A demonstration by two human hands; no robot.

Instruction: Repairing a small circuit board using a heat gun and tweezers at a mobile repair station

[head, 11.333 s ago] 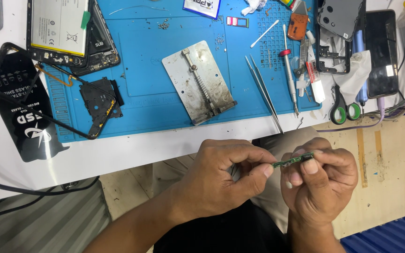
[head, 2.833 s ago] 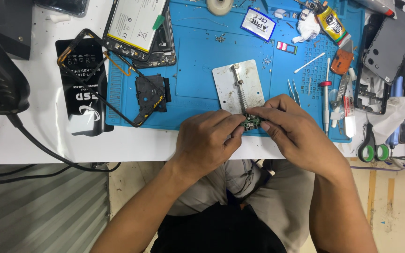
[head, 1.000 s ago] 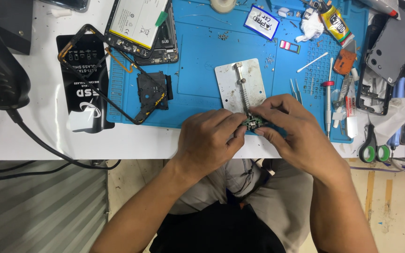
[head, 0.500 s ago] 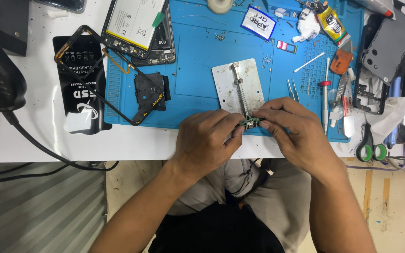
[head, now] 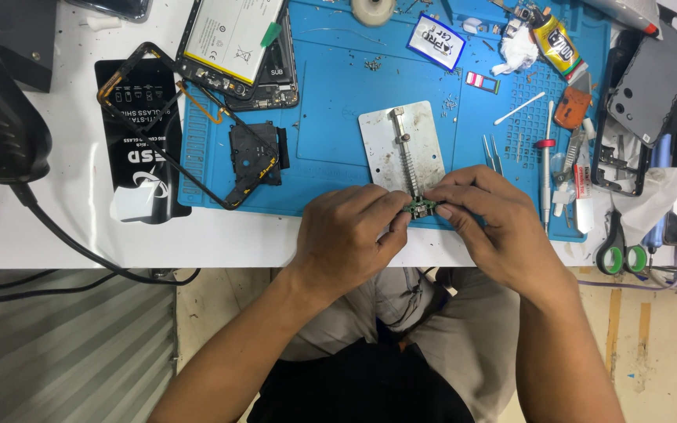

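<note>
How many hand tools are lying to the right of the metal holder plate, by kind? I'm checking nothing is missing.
Tweezers: 1
Screwdriver with red collar: 1
Scissors with green handles: 1
Cotton swab: 1
Total: 4

Both bare forearms reach forward and converge. The left hand [head: 346, 235] and right hand [head: 491, 223] meet fingertip to fingertip, each grip pinched shut, knuckles up, wrists level.
</note>
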